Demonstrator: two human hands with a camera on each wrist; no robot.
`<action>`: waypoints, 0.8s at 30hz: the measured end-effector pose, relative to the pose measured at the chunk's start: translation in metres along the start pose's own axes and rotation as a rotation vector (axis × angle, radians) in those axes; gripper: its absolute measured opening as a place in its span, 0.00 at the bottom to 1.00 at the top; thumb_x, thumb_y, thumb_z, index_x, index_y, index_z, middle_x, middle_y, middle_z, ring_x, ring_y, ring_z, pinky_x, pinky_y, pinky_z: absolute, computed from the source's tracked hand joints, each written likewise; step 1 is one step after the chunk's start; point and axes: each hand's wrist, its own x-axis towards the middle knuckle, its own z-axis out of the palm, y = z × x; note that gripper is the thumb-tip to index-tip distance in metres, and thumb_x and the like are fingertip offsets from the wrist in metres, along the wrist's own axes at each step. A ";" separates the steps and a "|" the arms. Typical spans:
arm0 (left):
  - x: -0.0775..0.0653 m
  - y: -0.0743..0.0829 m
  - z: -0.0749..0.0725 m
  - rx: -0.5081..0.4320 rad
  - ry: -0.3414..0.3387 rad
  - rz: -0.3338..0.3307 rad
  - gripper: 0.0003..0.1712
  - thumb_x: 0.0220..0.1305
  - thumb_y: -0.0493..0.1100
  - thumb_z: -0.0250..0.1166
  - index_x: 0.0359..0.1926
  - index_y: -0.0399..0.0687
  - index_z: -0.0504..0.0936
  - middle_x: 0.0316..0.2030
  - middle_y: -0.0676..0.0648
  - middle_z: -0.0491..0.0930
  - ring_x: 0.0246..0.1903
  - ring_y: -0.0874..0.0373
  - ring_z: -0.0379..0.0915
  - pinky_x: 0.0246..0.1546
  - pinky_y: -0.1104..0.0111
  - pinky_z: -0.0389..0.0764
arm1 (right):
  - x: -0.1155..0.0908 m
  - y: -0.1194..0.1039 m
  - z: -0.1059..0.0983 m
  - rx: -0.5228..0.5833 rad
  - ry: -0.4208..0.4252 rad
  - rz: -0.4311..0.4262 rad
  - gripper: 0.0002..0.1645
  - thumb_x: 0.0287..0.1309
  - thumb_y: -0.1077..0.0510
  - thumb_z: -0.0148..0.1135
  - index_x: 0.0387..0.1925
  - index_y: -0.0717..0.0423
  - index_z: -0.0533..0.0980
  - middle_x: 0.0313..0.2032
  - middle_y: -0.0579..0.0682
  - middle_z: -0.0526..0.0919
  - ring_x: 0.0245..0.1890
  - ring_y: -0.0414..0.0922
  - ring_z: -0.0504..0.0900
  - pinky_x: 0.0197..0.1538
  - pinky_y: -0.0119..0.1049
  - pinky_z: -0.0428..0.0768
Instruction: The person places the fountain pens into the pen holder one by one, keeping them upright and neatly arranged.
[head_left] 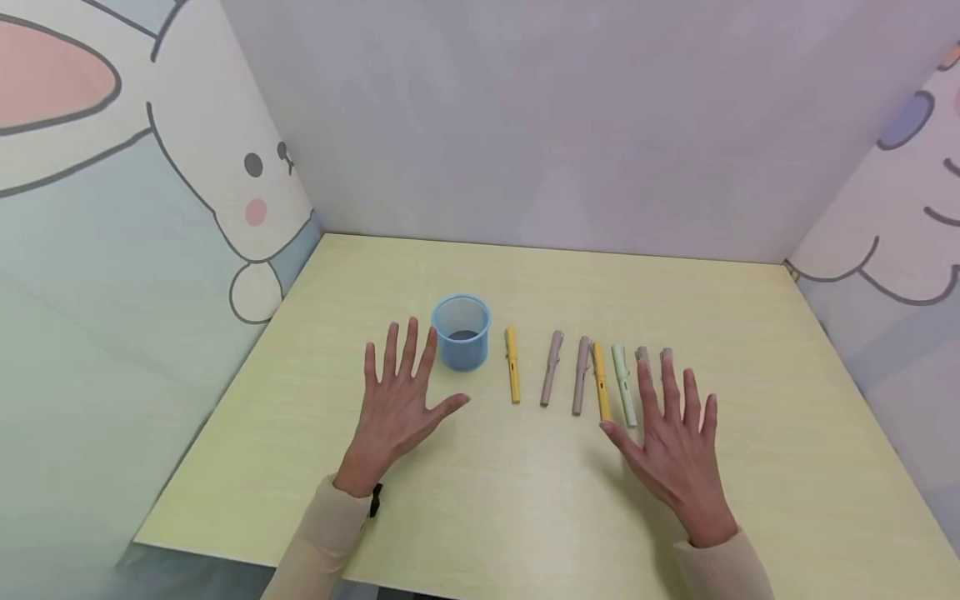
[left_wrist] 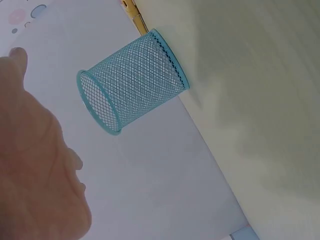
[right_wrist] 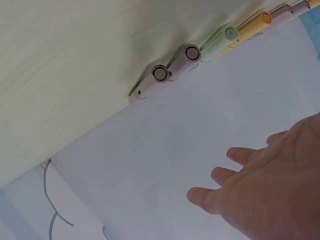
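Note:
Fingers spread, my left hand (head_left: 397,408) hovers over the table just in front of a blue mesh pen cup (head_left: 463,354), which stands upright. In the left wrist view the pen cup (left_wrist: 135,80) shows its mesh wall and rim. My right hand (head_left: 675,450) is spread too, palm down, above the right end of a row of pens. The row holds a yellow pen (head_left: 513,367) beside the cup, mauve pens (head_left: 551,369) (head_left: 581,375), another yellow pen (head_left: 602,379) and a light green pen (head_left: 623,383). Two more mauve pens lie partly hidden behind the right fingers. Neither hand holds anything.
A pale wooden table (head_left: 480,517) carries everything. Behind it rises a plain light wall (head_left: 525,125). Side panels with cartoon animals (head_left: 247,200) bound the left and right. The table's front edge runs near the left sleeve (head_left: 322,533).

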 end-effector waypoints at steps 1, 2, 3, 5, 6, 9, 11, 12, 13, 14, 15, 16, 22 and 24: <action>0.000 -0.001 0.000 -0.006 0.001 0.001 0.67 0.59 0.89 0.20 0.84 0.48 0.42 0.82 0.42 0.29 0.79 0.43 0.17 0.73 0.42 0.22 | 0.000 0.000 0.000 0.006 -0.008 0.002 0.57 0.68 0.23 0.49 0.84 0.39 0.38 0.83 0.50 0.32 0.79 0.63 0.35 0.71 0.72 0.34; 0.001 -0.001 0.000 -0.014 -0.001 0.001 0.67 0.58 0.89 0.20 0.84 0.48 0.41 0.82 0.42 0.28 0.79 0.43 0.18 0.73 0.42 0.22 | 0.000 0.001 0.000 0.011 -0.014 0.002 0.57 0.69 0.24 0.50 0.84 0.39 0.37 0.83 0.51 0.32 0.79 0.64 0.36 0.71 0.72 0.34; 0.002 -0.002 0.000 -0.025 -0.004 0.001 0.67 0.58 0.89 0.20 0.84 0.48 0.40 0.82 0.42 0.28 0.79 0.43 0.17 0.73 0.42 0.22 | 0.000 0.001 -0.001 0.018 -0.023 0.005 0.56 0.69 0.26 0.51 0.84 0.39 0.37 0.83 0.51 0.32 0.79 0.65 0.36 0.71 0.72 0.34; 0.005 -0.005 0.000 -0.054 -0.006 0.003 0.68 0.57 0.89 0.20 0.84 0.47 0.38 0.82 0.42 0.27 0.79 0.44 0.17 0.72 0.42 0.22 | 0.002 0.002 -0.004 0.045 -0.038 0.014 0.55 0.71 0.29 0.52 0.84 0.40 0.37 0.83 0.53 0.34 0.78 0.67 0.37 0.71 0.72 0.34; 0.008 -0.007 0.000 -0.073 -0.010 0.004 0.69 0.57 0.90 0.21 0.84 0.47 0.36 0.82 0.42 0.27 0.79 0.44 0.17 0.72 0.41 0.23 | 0.002 0.003 -0.005 0.061 -0.047 0.023 0.55 0.72 0.31 0.52 0.84 0.41 0.37 0.82 0.55 0.36 0.78 0.68 0.38 0.71 0.72 0.34; 0.017 -0.012 0.001 -0.170 -0.018 0.010 0.71 0.56 0.91 0.28 0.83 0.44 0.32 0.82 0.42 0.28 0.80 0.46 0.18 0.73 0.42 0.23 | 0.005 0.007 -0.010 0.111 -0.069 0.050 0.53 0.74 0.35 0.52 0.84 0.46 0.38 0.81 0.63 0.42 0.77 0.70 0.39 0.70 0.74 0.37; 0.027 -0.016 0.002 -0.255 -0.012 0.010 0.72 0.59 0.89 0.40 0.83 0.43 0.31 0.82 0.42 0.30 0.80 0.45 0.22 0.74 0.43 0.25 | 0.008 0.012 -0.014 0.140 -0.070 0.072 0.50 0.76 0.37 0.51 0.84 0.50 0.40 0.78 0.68 0.46 0.76 0.72 0.42 0.67 0.77 0.43; 0.032 -0.018 0.003 -0.306 -0.008 0.008 0.72 0.60 0.87 0.48 0.83 0.43 0.31 0.82 0.42 0.32 0.80 0.45 0.24 0.74 0.43 0.27 | 0.009 0.015 -0.015 0.155 -0.067 0.083 0.49 0.77 0.38 0.50 0.84 0.52 0.41 0.77 0.70 0.48 0.75 0.74 0.44 0.65 0.78 0.47; 0.037 -0.021 0.004 -0.354 -0.007 0.002 0.73 0.60 0.83 0.56 0.83 0.43 0.31 0.82 0.41 0.34 0.80 0.44 0.26 0.75 0.44 0.29 | 0.011 0.018 -0.017 0.175 -0.064 0.092 0.48 0.77 0.39 0.50 0.83 0.55 0.42 0.76 0.72 0.50 0.73 0.75 0.45 0.63 0.79 0.49; 0.042 -0.023 0.004 -0.405 -0.004 -0.008 0.73 0.59 0.78 0.63 0.83 0.44 0.32 0.82 0.41 0.37 0.80 0.43 0.28 0.75 0.43 0.33 | 0.012 0.021 -0.019 0.198 -0.060 0.103 0.47 0.78 0.40 0.50 0.83 0.56 0.43 0.74 0.74 0.51 0.72 0.76 0.47 0.61 0.79 0.51; 0.046 -0.025 0.005 -0.455 0.002 -0.022 0.72 0.58 0.73 0.69 0.83 0.45 0.35 0.82 0.41 0.39 0.80 0.42 0.31 0.75 0.43 0.37 | 0.013 0.025 -0.020 0.221 -0.058 0.113 0.46 0.79 0.42 0.49 0.83 0.58 0.44 0.73 0.75 0.52 0.71 0.78 0.48 0.60 0.79 0.53; 0.050 -0.027 0.006 -0.501 0.010 -0.034 0.71 0.57 0.68 0.73 0.84 0.46 0.37 0.82 0.40 0.42 0.80 0.42 0.34 0.75 0.42 0.41 | 0.015 0.028 -0.022 0.245 -0.054 0.121 0.45 0.79 0.43 0.49 0.82 0.60 0.45 0.72 0.76 0.53 0.69 0.80 0.50 0.59 0.79 0.54; 0.070 -0.037 0.011 -0.720 0.024 -0.067 0.62 0.58 0.57 0.79 0.83 0.47 0.52 0.78 0.43 0.57 0.76 0.43 0.52 0.70 0.40 0.60 | 0.024 0.048 -0.028 0.410 -0.042 0.157 0.40 0.81 0.49 0.45 0.79 0.69 0.47 0.67 0.82 0.58 0.64 0.81 0.55 0.57 0.77 0.58; 0.074 -0.040 0.013 -0.761 0.008 -0.064 0.60 0.58 0.56 0.79 0.82 0.47 0.55 0.76 0.43 0.62 0.74 0.44 0.57 0.69 0.42 0.62 | 0.027 0.053 -0.029 0.464 -0.039 0.155 0.39 0.82 0.51 0.44 0.78 0.72 0.48 0.66 0.82 0.59 0.63 0.80 0.59 0.56 0.76 0.61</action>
